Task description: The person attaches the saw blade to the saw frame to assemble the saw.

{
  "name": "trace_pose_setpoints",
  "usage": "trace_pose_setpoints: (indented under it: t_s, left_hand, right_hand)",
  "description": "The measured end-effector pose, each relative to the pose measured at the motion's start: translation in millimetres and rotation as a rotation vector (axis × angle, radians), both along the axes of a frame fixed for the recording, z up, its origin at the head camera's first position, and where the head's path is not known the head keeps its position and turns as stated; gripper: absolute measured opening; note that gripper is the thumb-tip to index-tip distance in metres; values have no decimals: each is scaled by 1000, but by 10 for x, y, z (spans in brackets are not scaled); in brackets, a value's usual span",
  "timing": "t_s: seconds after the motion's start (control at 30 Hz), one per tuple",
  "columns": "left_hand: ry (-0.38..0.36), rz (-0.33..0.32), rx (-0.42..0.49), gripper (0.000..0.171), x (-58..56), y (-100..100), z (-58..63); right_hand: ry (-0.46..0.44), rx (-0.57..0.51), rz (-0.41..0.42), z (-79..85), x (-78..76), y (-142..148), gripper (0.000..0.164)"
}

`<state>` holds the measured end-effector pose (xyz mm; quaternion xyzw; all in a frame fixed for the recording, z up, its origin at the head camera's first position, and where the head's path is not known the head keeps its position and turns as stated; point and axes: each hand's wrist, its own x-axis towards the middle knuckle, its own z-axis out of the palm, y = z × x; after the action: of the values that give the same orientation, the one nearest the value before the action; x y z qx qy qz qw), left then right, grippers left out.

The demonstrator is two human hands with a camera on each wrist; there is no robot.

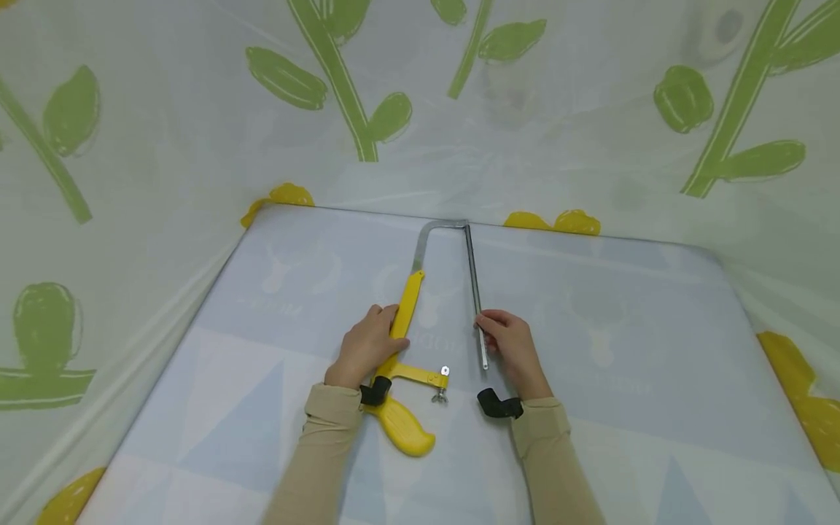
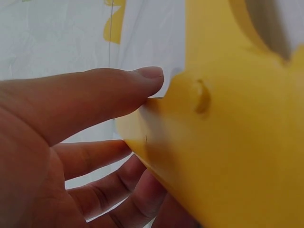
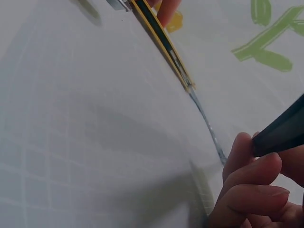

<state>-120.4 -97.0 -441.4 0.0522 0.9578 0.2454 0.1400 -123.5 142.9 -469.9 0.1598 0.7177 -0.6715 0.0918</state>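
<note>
A yellow hacksaw frame (image 1: 408,302) with a bent grey metal front bow (image 1: 423,244) is over the table. My left hand (image 1: 367,344) grips the frame's yellow bar, thumb on one side; the left wrist view shows the yellow body (image 2: 247,123) close up. My right hand (image 1: 517,350) pinches the saw blade (image 1: 472,266) near its near end, which sticks out below the fingers. The blade's far end meets the tip of the bow. Its near end is apart from the yellow rear arm (image 1: 416,375), which carries a wing nut (image 1: 440,398). The curved handle (image 1: 405,430) points toward me.
The table (image 1: 630,328) has a pale cover with blue triangles. A curtain (image 1: 197,131) with green leaves and yellow shapes stands behind and beside it. Black wrist mounts (image 1: 500,404) sit at both sleeves.
</note>
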Motion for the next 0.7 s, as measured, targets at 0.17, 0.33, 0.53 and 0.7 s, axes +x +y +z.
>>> trace_pose_setpoints:
  t_s: [0.17, 0.33, 0.53, 0.7]
  left_hand:
    - [5, -4, 8, 65, 8, 0, 7]
    - [-1, -9, 20, 66, 20, 6, 6]
    - [-13, -7, 12, 66, 29, 17, -17]
    - [-6, -15, 5, 65, 10, 22, -21]
  right_hand:
    - [-11, 13, 13, 23, 21, 0, 31]
    - [-21, 23, 14, 27, 41, 12, 31]
    - [-28, 17, 14, 11, 58, 17, 31]
    - [-2, 28, 30, 14, 51, 18, 34]
